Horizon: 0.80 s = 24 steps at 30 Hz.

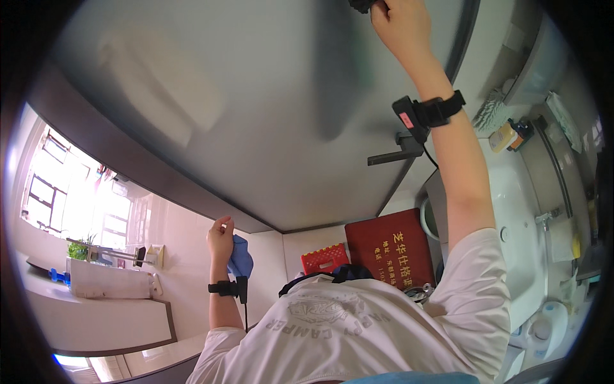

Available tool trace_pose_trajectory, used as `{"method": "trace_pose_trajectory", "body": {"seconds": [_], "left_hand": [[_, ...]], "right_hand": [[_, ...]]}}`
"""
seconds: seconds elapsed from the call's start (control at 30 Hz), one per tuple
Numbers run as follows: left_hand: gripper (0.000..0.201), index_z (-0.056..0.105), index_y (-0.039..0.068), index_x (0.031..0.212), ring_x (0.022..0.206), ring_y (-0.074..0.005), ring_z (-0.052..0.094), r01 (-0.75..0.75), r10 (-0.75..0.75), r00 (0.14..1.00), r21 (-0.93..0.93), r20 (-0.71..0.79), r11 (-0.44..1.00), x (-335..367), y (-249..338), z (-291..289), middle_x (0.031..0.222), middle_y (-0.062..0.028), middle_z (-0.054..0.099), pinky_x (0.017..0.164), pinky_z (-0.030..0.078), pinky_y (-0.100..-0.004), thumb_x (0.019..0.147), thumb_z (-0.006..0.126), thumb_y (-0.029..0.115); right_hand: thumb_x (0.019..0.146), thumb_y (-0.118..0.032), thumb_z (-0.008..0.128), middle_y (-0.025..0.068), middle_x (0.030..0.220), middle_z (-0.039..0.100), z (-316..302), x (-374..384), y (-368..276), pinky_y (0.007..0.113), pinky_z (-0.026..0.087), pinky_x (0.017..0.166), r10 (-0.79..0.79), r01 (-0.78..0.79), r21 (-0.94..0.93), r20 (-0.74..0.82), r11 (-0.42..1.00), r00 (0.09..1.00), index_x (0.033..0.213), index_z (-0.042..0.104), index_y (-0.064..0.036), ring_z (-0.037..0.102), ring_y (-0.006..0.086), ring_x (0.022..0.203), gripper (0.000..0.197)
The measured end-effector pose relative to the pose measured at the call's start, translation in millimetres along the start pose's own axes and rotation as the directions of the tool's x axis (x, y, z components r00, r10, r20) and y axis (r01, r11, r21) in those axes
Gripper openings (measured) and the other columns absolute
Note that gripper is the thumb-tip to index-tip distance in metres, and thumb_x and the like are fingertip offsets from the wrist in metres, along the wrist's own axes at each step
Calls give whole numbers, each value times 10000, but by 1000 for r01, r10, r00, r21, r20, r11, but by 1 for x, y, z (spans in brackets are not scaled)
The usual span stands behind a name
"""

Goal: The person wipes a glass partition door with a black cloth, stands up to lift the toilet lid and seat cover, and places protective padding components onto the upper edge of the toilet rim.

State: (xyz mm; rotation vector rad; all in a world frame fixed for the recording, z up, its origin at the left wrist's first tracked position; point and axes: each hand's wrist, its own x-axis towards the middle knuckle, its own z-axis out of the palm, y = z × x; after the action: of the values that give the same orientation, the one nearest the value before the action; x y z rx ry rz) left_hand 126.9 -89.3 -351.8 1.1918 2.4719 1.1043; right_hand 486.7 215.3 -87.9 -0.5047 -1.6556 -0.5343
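Observation:
My right hand [404, 22] is raised high against a large frosted glass door [256, 128] with a dark frame. Its fingers are closed on a dark black thing [362, 5], mostly cut off by the picture's top edge, so its kind does not show. Lower left, beside the door's bottom frame, my left hand [220, 242] has curled fingers with a blue cloth [241, 257] hanging from it. Each wrist wears a black strap with a small device. A black lever handle [396, 151] sticks out from the door below my right forearm.
A red mat [390, 246] and a red plastic stool [320, 260] are on the floor before me. At right is a white washbasin [521, 256] with a tap [547, 217] and bottles [508, 136]. At left, a bright window [64, 185] and a plant [80, 248] beside a white counter [96, 323].

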Motion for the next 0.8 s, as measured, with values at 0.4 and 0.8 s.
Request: {"method": "trace_pose_trajectory", "body": {"seconds": [0.4, 0.8], "left_hand": [[259, 684, 65, 981, 504, -105, 475, 79, -80, 996, 23, 42, 997, -14, -9, 0, 542, -29, 520, 490, 389, -276, 818, 634, 260], [247, 685, 63, 976, 515, -104, 499, 97, -95, 994, -33, 56, 995, -17, -17, 3, 554, -33, 538, 494, 399, -277, 820, 634, 249]], "right_hand": [[656, 41, 586, 75, 995, 519, 39, -221, -86, 387, 430, 792, 194, -154, -153, 299, 976, 934, 1000, 605, -132, 498, 279, 935, 386], [737, 47, 512, 89, 975, 548, 10, -119, -74, 365, 463, 786, 390, -427, 121, 247, 896, 887, 1066, 636, -173, 536, 283, 890, 415]]}}
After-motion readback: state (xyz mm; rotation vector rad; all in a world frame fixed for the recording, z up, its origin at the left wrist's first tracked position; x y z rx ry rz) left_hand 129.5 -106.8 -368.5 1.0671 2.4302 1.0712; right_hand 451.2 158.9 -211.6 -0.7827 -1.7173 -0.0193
